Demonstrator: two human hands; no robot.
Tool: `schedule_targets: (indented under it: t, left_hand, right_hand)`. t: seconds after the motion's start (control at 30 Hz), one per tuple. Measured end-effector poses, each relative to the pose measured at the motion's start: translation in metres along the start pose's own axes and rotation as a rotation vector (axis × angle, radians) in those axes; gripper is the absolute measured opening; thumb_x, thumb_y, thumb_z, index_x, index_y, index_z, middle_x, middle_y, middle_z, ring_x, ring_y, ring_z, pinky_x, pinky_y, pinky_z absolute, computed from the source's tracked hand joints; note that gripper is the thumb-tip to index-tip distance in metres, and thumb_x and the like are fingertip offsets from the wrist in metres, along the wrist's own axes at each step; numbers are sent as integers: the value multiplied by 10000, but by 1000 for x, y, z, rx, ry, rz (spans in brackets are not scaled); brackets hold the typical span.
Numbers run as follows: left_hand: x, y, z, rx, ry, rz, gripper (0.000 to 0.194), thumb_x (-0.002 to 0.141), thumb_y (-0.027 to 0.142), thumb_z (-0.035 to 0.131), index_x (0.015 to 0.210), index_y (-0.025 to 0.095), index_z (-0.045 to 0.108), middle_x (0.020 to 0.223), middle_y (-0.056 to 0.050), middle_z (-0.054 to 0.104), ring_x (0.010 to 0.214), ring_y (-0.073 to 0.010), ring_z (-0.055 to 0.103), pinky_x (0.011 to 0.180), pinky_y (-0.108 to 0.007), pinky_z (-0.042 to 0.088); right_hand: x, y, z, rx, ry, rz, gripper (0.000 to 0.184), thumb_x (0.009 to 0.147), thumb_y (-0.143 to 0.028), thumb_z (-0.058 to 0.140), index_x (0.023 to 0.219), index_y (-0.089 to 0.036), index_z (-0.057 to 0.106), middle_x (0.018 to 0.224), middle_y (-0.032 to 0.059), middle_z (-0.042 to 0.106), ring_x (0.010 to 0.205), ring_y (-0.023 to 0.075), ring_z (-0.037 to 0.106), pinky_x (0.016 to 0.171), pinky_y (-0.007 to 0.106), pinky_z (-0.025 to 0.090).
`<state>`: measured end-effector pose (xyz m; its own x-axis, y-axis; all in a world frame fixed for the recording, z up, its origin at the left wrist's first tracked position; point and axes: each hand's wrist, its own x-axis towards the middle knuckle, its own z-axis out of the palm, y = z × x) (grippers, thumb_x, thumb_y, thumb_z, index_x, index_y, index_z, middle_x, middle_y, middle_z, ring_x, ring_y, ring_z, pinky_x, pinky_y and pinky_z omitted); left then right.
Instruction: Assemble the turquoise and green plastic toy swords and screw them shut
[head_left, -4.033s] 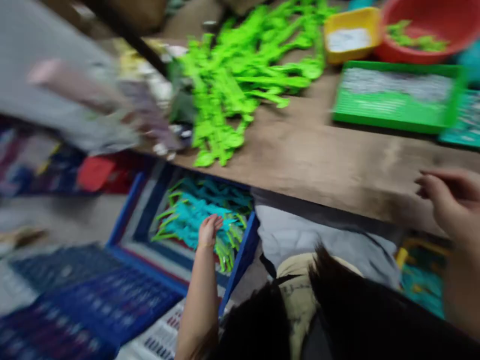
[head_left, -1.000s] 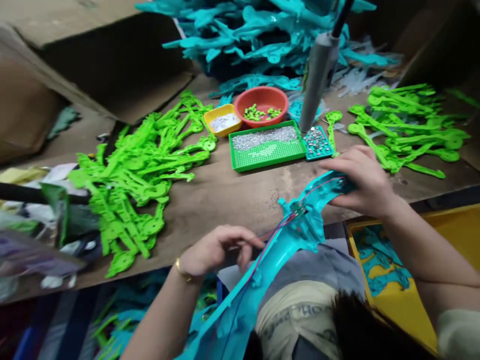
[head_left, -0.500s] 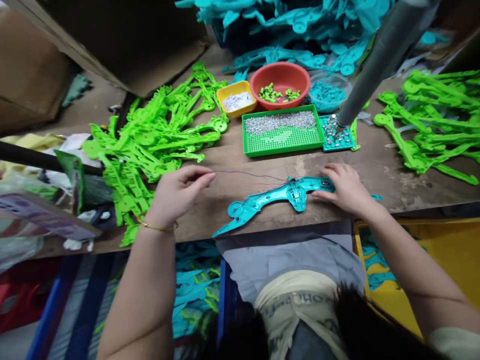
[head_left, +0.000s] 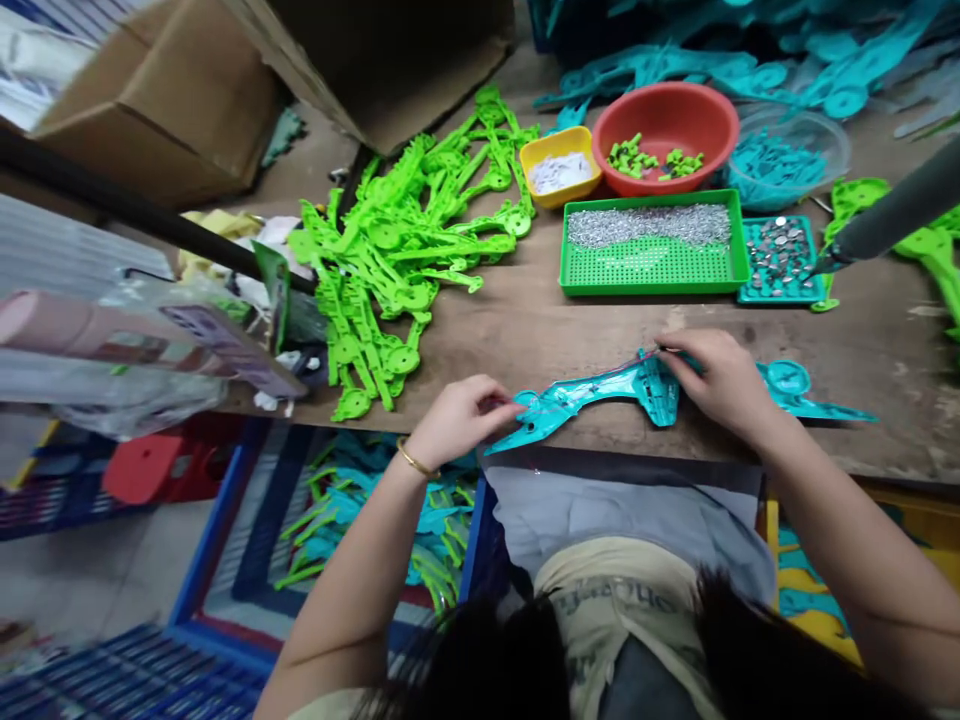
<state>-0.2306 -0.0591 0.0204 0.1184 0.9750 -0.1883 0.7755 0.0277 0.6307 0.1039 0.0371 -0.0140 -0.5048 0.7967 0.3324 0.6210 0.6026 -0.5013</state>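
Note:
A long turquoise plastic shell [head_left: 600, 390] lies along the front of the bench, its hollow side up. Thin dark-red and purple wires [head_left: 581, 378] run along it, from its middle block toward its left end. My left hand [head_left: 466, 418] is closed in a pinch at the shell's left end, at the wires; the fingertips partly hide what they grip. Over the block in the middle, my right hand [head_left: 716, 380] pinches the wires between thumb and forefinger. That hand covers part of the shell, whose right end [head_left: 814, 400] shows beyond it.
Lime-green plastic parts [head_left: 405, 250] are heaped on the left. Behind the shell stand a green tray [head_left: 652, 278] of small screws, a turquoise tray [head_left: 780, 260] of metal discs, a red bowl [head_left: 667, 105] and a yellow bowl [head_left: 559, 150]. A grey pole [head_left: 892, 215] slants in from the right.
My left hand has come down from the raised wire to the shell's left end. My right hand has moved from the shell's right part to its middle block and pinches the wires. The view has shifted left.

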Motion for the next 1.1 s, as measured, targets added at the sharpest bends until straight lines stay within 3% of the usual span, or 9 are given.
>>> schedule_targets:
  t: [0.13,0.27,0.37,0.63,0.73,0.83,0.97,1.1]
  left_hand:
    - [-7,1,21,-20,-64,-9,385,757,552,715,747,173,649,711,5,593,633,-123,520,588,-245,386]
    - [-10,2,20,-165,-124,-20,332,835,499,623,854,177,700,779,-13,608,678,-130,541,633,-254,420]
    - [-10,0,18,-200,-155,3,324,794,485,678,907,184,714,816,-17,605,655,-121,508,614,-252,415]
    - [-6,0,24,-219,-125,71,197,824,384,667,781,197,712,818,-30,631,752,-144,584,703,-264,470]
    - [-6,3,21,-370,-133,-68,239,806,428,676,783,190,671,764,-24,664,692,-149,615,645,-260,497]
    - [-6,7,18,-549,-15,-223,303,779,471,699,832,184,617,722,-20,692,640,-156,651,605,-254,513]
    - [-8,20,17,-673,230,-265,274,770,402,726,850,175,595,606,14,651,510,-95,581,491,-183,436]
    - [-11,42,15,-979,202,-357,287,733,372,761,854,177,590,530,49,596,375,-46,462,348,-133,301]
  right_hand:
    - [-2,-12,-7,162,58,157,220,895,-310,608,1088,-245,691,1050,42,753,964,216,706,846,356,551]
    - [-2,-13,-7,278,53,270,180,871,-339,634,1004,-259,726,999,16,762,945,213,711,859,358,559]
    - [-3,-9,-6,353,35,334,181,850,-327,648,989,-252,738,991,20,765,945,220,710,879,376,558]
    - [-9,-3,-3,426,24,368,218,795,-356,709,972,-237,752,954,26,767,900,220,710,842,373,562]
    - [-11,-2,-3,415,25,371,220,797,-349,708,982,-240,755,957,26,769,897,220,711,831,368,562]
    - [-12,-2,-3,392,15,348,224,803,-339,704,1000,-245,756,971,24,768,910,218,710,844,366,559]
    - [-12,-2,-2,377,1,321,235,805,-345,707,1014,-250,756,996,29,766,930,224,708,867,380,556]
    - [-12,-1,-3,384,8,342,237,807,-355,702,1015,-255,754,987,29,767,924,227,711,862,390,561]
